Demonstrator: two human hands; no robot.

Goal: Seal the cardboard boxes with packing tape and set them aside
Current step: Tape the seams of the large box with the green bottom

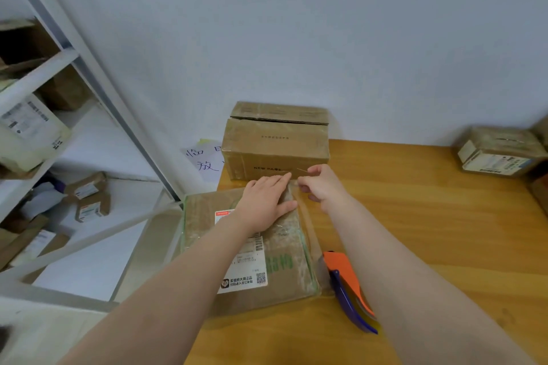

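A flat cardboard box point(281, 272) with a white shipping label lies at the wooden table's left edge. My left hand point(265, 201) presses flat on its far end, fingers straight. My right hand point(321, 187) is just right of it and pinches a strip of clear tape point(308, 216) that runs down the box's right side. An orange and purple tape dispenser point(347, 284) lies on the table beside the box, partly hidden under my right forearm. A taller cardboard box point(275, 142) stands behind, against the wall.
Another labelled box point(498, 154) sits at the table's far right. A white metal shelf point(44, 74) with several parcels stands to the left. A handwritten paper sign point(204, 160) hangs by the wall. Bare wooden tabletop point(430, 216) stretches to the right.
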